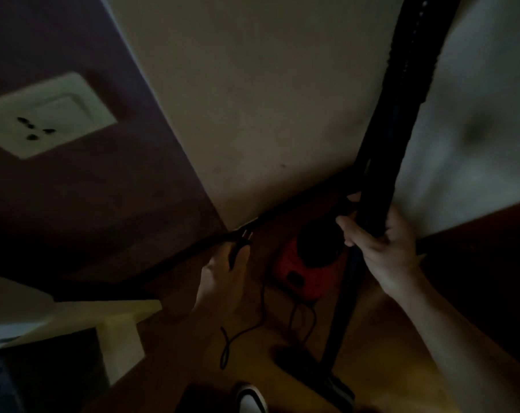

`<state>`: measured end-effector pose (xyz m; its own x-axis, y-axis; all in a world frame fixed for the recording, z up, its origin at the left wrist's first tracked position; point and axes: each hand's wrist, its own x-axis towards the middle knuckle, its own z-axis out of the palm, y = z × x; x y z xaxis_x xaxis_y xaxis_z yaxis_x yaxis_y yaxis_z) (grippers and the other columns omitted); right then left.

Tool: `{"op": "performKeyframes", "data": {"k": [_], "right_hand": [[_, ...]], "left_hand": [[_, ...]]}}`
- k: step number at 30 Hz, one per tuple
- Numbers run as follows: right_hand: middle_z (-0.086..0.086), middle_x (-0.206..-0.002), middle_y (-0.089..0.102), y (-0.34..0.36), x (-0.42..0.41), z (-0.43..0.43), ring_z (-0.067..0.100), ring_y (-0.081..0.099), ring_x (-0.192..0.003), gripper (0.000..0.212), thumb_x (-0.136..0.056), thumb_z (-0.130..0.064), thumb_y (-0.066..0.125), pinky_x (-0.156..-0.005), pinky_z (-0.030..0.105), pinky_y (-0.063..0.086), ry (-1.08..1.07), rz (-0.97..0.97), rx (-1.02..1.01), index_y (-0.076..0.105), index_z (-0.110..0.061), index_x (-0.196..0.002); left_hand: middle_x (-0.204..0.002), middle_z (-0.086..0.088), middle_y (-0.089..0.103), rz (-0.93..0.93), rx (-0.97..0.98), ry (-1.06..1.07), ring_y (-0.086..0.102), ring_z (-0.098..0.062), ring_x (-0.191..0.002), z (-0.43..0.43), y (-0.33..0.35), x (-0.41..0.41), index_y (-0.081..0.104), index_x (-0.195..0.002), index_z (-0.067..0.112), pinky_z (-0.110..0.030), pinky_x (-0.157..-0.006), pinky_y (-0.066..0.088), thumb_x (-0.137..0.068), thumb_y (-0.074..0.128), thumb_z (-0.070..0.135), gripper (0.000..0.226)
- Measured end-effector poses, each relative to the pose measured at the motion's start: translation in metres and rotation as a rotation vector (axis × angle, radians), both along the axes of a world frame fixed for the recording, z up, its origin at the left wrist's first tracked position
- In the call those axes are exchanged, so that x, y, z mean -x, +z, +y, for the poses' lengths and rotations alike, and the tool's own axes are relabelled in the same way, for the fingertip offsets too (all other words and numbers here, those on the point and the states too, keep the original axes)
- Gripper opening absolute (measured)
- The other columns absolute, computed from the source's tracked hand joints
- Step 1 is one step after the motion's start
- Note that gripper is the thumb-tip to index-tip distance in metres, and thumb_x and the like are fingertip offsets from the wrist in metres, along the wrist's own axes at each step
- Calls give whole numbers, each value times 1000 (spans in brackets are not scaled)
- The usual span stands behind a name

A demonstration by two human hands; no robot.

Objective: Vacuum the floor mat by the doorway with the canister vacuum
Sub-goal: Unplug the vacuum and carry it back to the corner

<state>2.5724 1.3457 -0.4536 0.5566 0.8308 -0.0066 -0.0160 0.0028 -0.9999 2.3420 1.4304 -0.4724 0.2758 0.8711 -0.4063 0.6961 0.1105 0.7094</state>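
Note:
The room is dim. A red and black canister vacuum (pixel 308 268) sits on the brown floor near the wall's base. My right hand (pixel 381 236) is closed around the black hose and wand (pixel 402 120), which runs up to the top right. The wand continues down to a dark floor head (pixel 309 371). My left hand (pixel 226 278) holds the black plug (pixel 242 238), prongs pointing up and left. Its cord (pixel 252 326) trails down in loops on the floor. No floor mat can be made out.
A white wall socket (pixel 48 116) is on the dark maroon wall at the left. A pale wall fills the middle. A light-coloured ledge or furniture edge (pixel 83 315) sits at lower left. My white-toed shoe (pixel 251 397) shows at the bottom.

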Motion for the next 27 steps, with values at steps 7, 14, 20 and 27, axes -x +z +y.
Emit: {"op": "performKeyframes", "data": {"k": [7, 14, 20, 27], "right_hand": [[11, -74, 61, -24, -57, -7, 15, 59, -58, 40, -84, -6, 77, -63, 23, 54, -37, -121, -7, 60, -21, -117], [11, -77, 66, -80, -85, -31, 20, 67, -69, 28, -80, -7, 83, -66, 28, 55, 101, -32, 85, 63, -8, -101], [-1, -66, 62, -107, -99, -36, 22, 61, -56, 24, -82, -12, 80, -60, 35, 53, 100, 139, 37, 60, -8, -94], [2, -62, 60, -112, -113, -33, 19, 58, -52, 23, -77, -7, 74, -56, 28, 52, 126, 231, -24, 58, -4, -93]], "left_hand": [[-90, 1, 63, 2, 236, 19, 62, -15, -78, -16, -67, -64, 62, -112, 20, -28, -64, 47, -99, 53, 42, 27], [-89, 9, 54, 41, 221, 7, 53, -6, -80, -20, -120, -139, 54, -107, 16, -30, -77, 43, -102, 48, 38, 24], [-130, -15, 56, 92, 62, -140, 52, -28, -122, -16, -178, -183, 50, -133, 0, -31, -100, 39, -103, 47, 32, 44], [-130, -17, 56, 110, 128, -203, 56, -31, -118, -14, -219, -222, 43, -137, 4, -43, -101, 46, -101, 49, 42, 53]]}}
